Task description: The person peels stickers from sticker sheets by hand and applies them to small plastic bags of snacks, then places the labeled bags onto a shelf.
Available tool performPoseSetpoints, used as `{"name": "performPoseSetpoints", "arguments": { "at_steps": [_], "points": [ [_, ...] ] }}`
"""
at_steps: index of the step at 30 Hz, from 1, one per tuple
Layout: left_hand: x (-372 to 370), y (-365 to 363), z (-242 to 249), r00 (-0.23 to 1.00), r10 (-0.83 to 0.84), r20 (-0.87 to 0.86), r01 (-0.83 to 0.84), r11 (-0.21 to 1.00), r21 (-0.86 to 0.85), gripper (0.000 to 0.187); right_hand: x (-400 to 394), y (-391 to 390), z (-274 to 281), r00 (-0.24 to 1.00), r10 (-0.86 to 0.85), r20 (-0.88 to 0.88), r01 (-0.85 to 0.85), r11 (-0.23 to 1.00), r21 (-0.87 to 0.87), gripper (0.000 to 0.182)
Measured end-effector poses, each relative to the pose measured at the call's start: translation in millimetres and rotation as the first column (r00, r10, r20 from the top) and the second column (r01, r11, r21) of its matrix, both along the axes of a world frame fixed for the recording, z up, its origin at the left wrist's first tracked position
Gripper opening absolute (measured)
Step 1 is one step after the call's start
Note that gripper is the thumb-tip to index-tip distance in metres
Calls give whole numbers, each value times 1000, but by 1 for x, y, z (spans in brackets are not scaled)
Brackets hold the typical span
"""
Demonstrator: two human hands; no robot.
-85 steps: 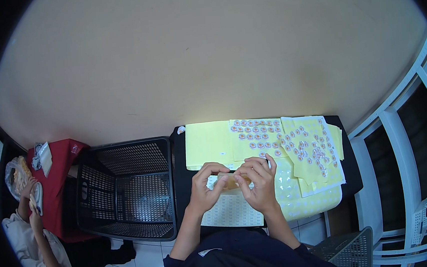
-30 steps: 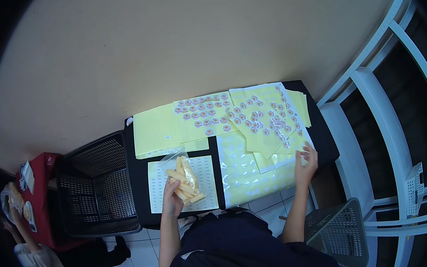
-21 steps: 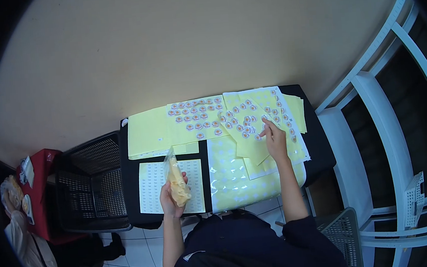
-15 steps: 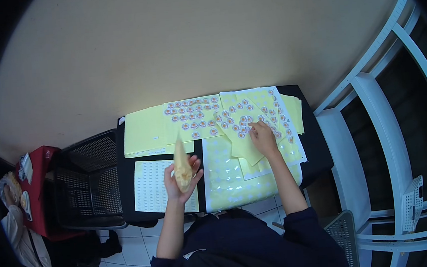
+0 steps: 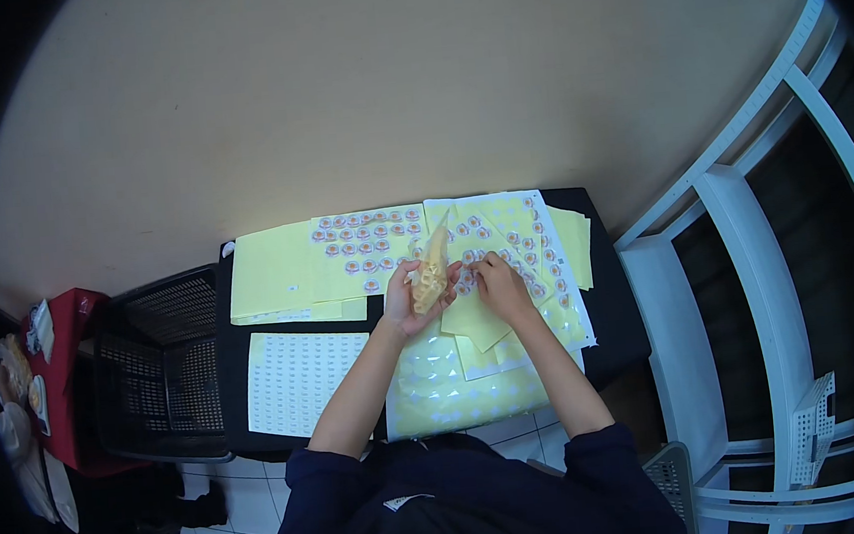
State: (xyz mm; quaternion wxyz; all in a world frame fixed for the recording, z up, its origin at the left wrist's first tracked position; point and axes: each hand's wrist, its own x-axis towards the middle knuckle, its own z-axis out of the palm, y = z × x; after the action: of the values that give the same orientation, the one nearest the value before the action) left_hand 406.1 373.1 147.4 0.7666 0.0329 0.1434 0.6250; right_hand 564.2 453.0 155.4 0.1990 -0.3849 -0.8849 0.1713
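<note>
My left hand (image 5: 405, 302) holds a clear bag of yellow snack sticks (image 5: 431, 268) upright above the black table (image 5: 612, 323). My right hand (image 5: 496, 282) is right beside the bag, fingers pinched at a small round sticker over the tilted yellow sticker sheets (image 5: 515, 240). Whether the fingers grip the sticker is too small to tell. More round stickers sit on a flat yellow sheet (image 5: 360, 247) behind the bag.
A white sheet of small labels (image 5: 295, 378) lies at the table's left front. A shiny emptied backing sheet (image 5: 457, 390) lies under my forearms. A black mesh basket (image 5: 149, 364) stands left of the table; another person sits at far left by a red table (image 5: 61, 326). A white railing (image 5: 748, 272) runs on the right.
My left hand lifted the snack bag from the white label sheet toward the sticker sheets. My right hand came in from the table's right side to the stickers beside the bag.
</note>
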Motion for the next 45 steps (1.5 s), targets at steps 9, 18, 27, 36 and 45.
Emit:
{"name": "performPoseSetpoints", "arguments": {
  "at_steps": [9,18,27,36,45],
  "points": [
    [-1,7,-10,997,13,-70,-15,999,-38,57,-1,0,-3,997,37,69,-37,999,-11,17],
    [-3,10,-25,996,28,-88,-29,1000,-5,59,-8,5,2,994,17,105,-16,1000,-12,17],
    [-1,11,-22,995,42,-91,-41,999,10,62,-11,7,-2,999,27,25,-27,999,30,11],
    [2,11,-22,990,39,-132,-40,999,-2,63,-28,30,5,935,57,350,-18,993,-113,21],
    [0,13,-30,984,41,-172,-38,999,17,62,-40,48,5,847,214,486,-99,963,-250,13]
  ]
}}
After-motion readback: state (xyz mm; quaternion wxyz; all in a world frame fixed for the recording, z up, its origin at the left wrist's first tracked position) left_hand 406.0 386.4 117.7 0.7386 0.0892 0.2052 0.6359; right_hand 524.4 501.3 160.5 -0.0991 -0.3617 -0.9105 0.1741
